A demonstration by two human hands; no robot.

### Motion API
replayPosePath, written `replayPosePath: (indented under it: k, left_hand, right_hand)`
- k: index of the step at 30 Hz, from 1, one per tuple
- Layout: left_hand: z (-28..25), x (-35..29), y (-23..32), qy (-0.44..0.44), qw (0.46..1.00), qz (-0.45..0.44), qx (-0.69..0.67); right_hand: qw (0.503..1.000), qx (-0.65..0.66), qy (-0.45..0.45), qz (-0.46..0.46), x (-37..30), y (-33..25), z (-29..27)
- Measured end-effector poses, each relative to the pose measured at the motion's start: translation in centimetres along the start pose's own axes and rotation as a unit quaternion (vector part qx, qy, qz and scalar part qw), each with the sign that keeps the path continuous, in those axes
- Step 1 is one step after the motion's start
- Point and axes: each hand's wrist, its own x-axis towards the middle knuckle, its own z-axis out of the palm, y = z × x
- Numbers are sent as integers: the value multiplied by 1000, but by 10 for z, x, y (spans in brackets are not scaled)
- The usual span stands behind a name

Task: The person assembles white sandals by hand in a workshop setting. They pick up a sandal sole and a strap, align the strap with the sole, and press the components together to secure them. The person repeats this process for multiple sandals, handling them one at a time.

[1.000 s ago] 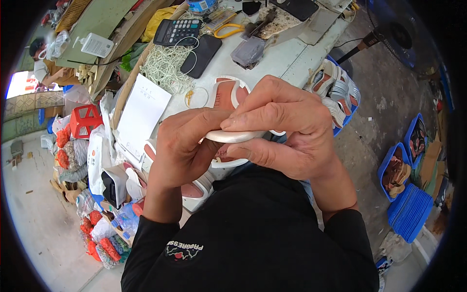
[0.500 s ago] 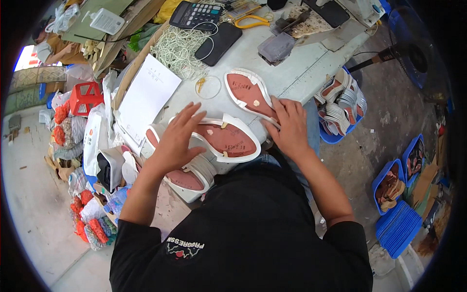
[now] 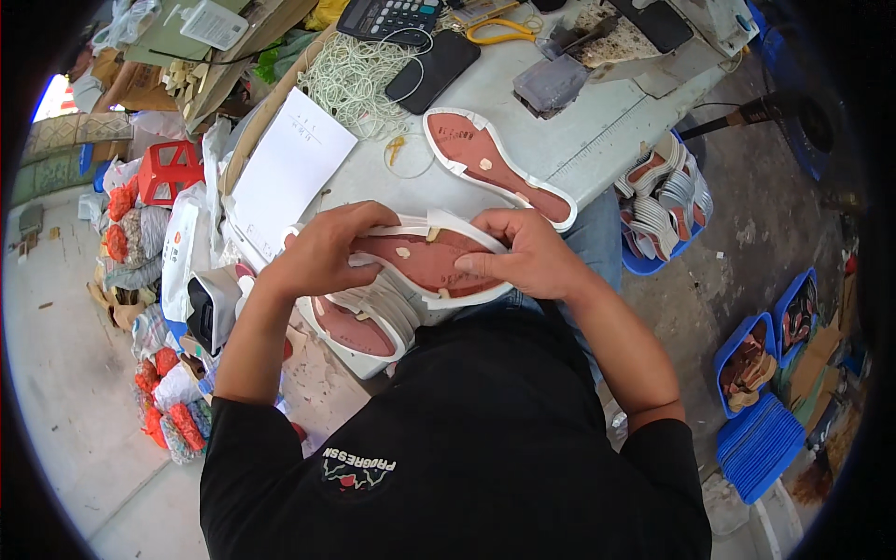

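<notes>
Between my two hands is a shoe insole (image 3: 411, 250), reddish-brown with a white wrapped edge, small yellowish tabs and loose white strip ends. My left hand (image 3: 327, 250) is closed round its left end. At the right end my right hand (image 3: 532, 254) grips it, thumb on the brown face. Another white-edged insole (image 3: 485, 164) lies flat on the table just beyond, apart from both hands. Below my left hand, a stack of similar insoles (image 3: 359, 327) rests at the table's near edge. The fingers of both hands are partly hidden beneath the held insole.
White paper (image 3: 294, 163) lies on the left of the table (image 3: 597, 154). Farther back are tangled white cord (image 3: 350, 84), a dark phone (image 3: 434, 73), a calculator (image 3: 387, 19) and yellow-handled scissors (image 3: 501, 33). A blue basket (image 3: 665, 257) of insoles stands at the right.
My right hand has left the far insole, now farther right and flat, and has taken the near insole's right end. My left hand has lowered and closed on its left end.
</notes>
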Motion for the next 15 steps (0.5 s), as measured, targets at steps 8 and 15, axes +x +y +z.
replayPosePath:
  k: [8, 15]
  left_hand:
    - [-8, 32, 33, 19, 997, 69, -13]
    - [-7, 42, 50, -8, 998, 55, 3]
  right_hand:
    - [971, 236, -9, 43, 4, -41, -6]
    - [996, 72, 49, 18, -1, -49, -20]
